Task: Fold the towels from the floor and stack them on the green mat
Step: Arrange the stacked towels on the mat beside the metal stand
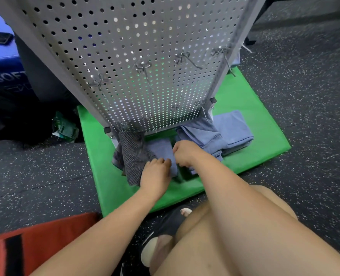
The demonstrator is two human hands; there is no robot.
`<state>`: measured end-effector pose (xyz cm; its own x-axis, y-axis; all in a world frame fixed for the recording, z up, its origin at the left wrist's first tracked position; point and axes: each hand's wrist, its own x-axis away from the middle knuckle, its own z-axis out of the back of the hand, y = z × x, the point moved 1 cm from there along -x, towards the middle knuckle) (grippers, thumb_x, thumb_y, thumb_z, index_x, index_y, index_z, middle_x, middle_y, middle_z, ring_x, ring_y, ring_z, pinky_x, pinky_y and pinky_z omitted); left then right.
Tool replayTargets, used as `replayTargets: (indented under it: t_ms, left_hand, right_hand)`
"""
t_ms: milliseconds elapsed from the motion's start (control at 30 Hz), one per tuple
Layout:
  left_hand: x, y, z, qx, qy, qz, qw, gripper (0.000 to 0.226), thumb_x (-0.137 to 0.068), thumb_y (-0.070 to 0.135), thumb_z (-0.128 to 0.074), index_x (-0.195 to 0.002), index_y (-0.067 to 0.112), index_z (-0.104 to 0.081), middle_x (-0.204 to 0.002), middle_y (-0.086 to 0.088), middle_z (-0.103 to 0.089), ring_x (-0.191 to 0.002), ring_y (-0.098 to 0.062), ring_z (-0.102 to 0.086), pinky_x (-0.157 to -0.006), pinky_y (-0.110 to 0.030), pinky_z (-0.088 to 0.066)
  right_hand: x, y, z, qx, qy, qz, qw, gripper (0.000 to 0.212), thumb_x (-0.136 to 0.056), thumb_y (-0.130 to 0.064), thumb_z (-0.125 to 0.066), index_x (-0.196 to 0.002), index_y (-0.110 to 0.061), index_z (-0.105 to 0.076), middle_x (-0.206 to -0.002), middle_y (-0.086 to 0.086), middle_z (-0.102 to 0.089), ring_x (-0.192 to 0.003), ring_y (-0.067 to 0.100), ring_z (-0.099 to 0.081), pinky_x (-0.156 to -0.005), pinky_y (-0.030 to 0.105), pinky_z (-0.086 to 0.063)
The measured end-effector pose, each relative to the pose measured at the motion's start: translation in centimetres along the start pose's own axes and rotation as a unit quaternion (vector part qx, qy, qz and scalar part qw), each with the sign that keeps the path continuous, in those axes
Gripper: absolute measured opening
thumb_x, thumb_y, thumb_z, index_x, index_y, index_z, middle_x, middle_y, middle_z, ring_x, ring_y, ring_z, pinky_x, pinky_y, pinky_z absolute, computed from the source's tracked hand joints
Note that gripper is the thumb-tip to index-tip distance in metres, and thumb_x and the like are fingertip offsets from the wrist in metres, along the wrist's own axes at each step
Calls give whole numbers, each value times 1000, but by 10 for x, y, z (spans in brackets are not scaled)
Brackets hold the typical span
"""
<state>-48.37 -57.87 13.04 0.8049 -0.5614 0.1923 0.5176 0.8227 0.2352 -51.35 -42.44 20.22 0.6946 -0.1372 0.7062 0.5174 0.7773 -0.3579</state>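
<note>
Head view: a small folded blue towel lies on the green mat at the foot of a perforated metal rack. The left hand curls its fingers on the towel's near edge, and the right hand pinches its right edge. A striped grey towel hangs touching its left side. Stacked blue towels sit to its right. A blue pad at far left reads "OSOFT".

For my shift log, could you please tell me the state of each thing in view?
Small blue towel: folded, held
Blue towel stack: folded, on green mat
Striped towel: unfolded, draped
Left grip: pinching small blue towel
Right grip: pinching small blue towel
</note>
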Motion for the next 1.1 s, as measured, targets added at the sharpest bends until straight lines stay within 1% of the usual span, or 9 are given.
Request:
replayTargets:
  t_ms: [200, 300, 400, 533, 667, 767, 867, 1000, 1100]
  left_hand:
    - [-19, -17, -28, -73, -74, 13, 995, 54, -80, 26, -80, -129, 21, -57, -115, -10, -60, -110, -39, -58, -87, -49, -42]
    - [-30, -20, -20, -29, -79, 23, 996, 36, -81, 24, -75, -115, 18, -63, -109, -12, -69, -106, -39, -66, -84, -45, -46]
    - [-38, -27, -7, 116, -46, 88, 988, 16, -83, 22, -74, -87, 19, -58, -86, -14, -71, -86, -37, -70, -64, -38, -39]
    - [-38, -35, 20, 298, 46, 159, 940, 22, -86, 26, -80, -87, 19, -59, -76, 0, -67, -71, -19, -61, -60, -36, -40]
    - [-38, -25, 53, 466, 79, 203, 858, 30, -81, 40, -82, -104, 31, -64, -94, 7, -75, -88, -14, -70, -78, -38, -58]
    - [-33, -12, 77, 567, 95, 197, 794, 46, -88, 25, -84, -128, 32, -62, -115, 3, -77, -102, -15, -75, -89, -39, -63]
    - [-28, 3, 94, 640, 85, 179, 743, 32, -98, 10, -76, -126, 18, -65, -108, -6, -80, -97, -21, -75, -84, -41, -64]
    - [-15, 20, 108, 670, 59, 148, 726, 18, -98, 12, -76, -114, 12, -67, -104, -15, -80, -92, -26, -75, -84, -45, -63]
    - [0, 35, 122, 681, 21, 118, 723, 15, -103, 9, -70, -115, 9, -62, -100, -17, -79, -82, -25, -74, -66, -37, -63]
  right_hand:
    - [-5, 22, -7, -48, -10, -33, 998, 32, -98, -9, -60, -128, -2, -71, -121, 21, -74, -105, 35, -73, -99, 48, -60]
    - [-6, 23, -5, -16, -32, -41, 999, 36, -94, 3, -63, -129, 2, -69, -117, 24, -75, -103, 33, -73, -95, 50, -62]
    - [-5, 23, -4, 1, -41, -40, 998, 34, -91, 7, -60, -123, 3, -70, -112, 25, -76, -102, 36, -75, -83, 45, -62]
    - [11, 15, 5, -30, -48, -40, 998, 24, -94, -7, -65, -115, 4, -69, -104, 23, -75, -77, 29, -61, -68, 37, -52]
    - [35, 0, 22, -109, -46, 32, 992, 63, -89, -29, -83, -143, -12, -55, -130, 8, -62, -116, 28, -63, -94, 39, -53]
    - [55, -8, 31, -194, 7, 68, 979, 58, -87, -32, -85, -135, -18, -56, -127, 3, -66, -115, 25, -64, -101, 43, -54]
    - [78, 2, 34, -219, 44, 91, 971, 64, -87, -35, -86, -141, -19, -55, -131, 0, -64, -118, 22, -63, -105, 41, -53]
    - [115, 24, 31, -267, 76, 122, 953, 67, -86, -34, -89, -143, -22, -55, -117, -16, -65, -107, 6, -65, -96, 29, -56]
    - [136, 41, 22, -254, 104, 113, 955, 64, -82, -41, -91, -135, -27, -59, -117, -12, -71, -106, 9, -70, -101, 41, -58]
